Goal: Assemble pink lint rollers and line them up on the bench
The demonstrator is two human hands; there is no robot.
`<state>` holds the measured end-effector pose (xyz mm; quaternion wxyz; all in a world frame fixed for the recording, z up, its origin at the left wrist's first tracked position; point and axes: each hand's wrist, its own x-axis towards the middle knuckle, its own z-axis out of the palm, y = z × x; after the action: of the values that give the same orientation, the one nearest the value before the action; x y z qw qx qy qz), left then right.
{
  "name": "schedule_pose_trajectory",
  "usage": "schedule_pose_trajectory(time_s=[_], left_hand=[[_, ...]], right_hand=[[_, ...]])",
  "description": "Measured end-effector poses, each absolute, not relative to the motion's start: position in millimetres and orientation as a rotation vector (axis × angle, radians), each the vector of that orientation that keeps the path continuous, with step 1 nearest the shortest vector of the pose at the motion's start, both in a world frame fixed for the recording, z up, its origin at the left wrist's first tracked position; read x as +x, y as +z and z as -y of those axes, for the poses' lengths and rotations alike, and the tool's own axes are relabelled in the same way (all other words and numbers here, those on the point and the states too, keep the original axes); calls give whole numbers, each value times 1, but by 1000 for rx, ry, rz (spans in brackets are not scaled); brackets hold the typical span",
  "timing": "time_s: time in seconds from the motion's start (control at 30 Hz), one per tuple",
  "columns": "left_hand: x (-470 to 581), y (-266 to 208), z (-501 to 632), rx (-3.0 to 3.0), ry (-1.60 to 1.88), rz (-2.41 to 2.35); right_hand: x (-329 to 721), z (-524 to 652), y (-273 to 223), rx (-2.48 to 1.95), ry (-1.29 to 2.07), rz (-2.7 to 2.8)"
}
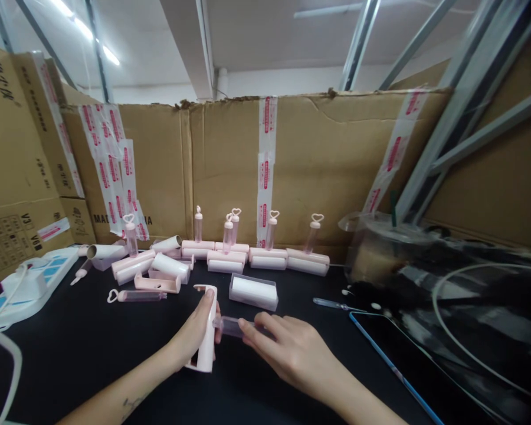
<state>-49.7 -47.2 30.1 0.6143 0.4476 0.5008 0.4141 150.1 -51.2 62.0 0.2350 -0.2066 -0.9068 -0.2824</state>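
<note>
My left hand (203, 323) is closed around a pale pink lint roller housing (209, 345), held on end with its open side to the left. In my right hand (287, 348) is a translucent pink handle (229, 326), gripped between thumb and fingers. The handle's narrow end meets the side of the housing; I cannot tell how deep it sits. Behind my hands lies a white sticky roll in a clear box (253, 292). To the left are an empty pink housing (157, 283) and a loose handle with a heart loop (139, 296).
Several assembled lint rollers (268, 258) stand along the cardboard wall (221, 159), handles upright. A power strip (48, 283) is at the left. On the right are a phone or tablet (407, 360), a lidded drink cup (376, 254), a clear plastic stick (331, 304) and a white cable (438, 301).
</note>
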Motion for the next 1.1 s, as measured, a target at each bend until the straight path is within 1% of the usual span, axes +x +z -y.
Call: schedule_pose_trajectory(time_s=[0.1, 0.17, 0.37, 0.43, 0.57, 0.7, 0.77, 0.83, 0.93, 1.03, 1.1], left_hand=[[-50, 21, 46, 1208, 990, -1295], [-51, 15, 46, 1260, 992, -1317], [-55, 18, 50, 1441, 1036, -1332], [-55, 22, 55, 1495, 1048, -1343], [-53, 24, 63, 1592, 1019, -1346], [-58, 34, 62, 1569, 973, -1295], [-65, 48, 59, 1489, 912, -1144], [-73, 62, 57, 1393, 816, -860], [-75, 70, 58, 1470, 937, -639], [-66, 64, 63, 1629, 1017, -727], [-63, 62, 65, 1679, 1129, -902]], right_hand=[[148, 57, 60, -498, -937, 2486], [148, 58, 57, -458, -969, 2447], [146, 55, 41, -559, -714, 2428], [144, 56, 38, -624, -545, 2447], [140, 62, 39, -718, -55, 2462], [140, 60, 44, -836, 333, 2340], [139, 54, 46, -892, 557, 2228], [135, 49, 45, -885, 842, 2038], [125, 50, 40, -761, 1227, 1725], [119, 56, 42, -631, 1396, 1724], [123, 54, 51, -602, 1347, 1900]])
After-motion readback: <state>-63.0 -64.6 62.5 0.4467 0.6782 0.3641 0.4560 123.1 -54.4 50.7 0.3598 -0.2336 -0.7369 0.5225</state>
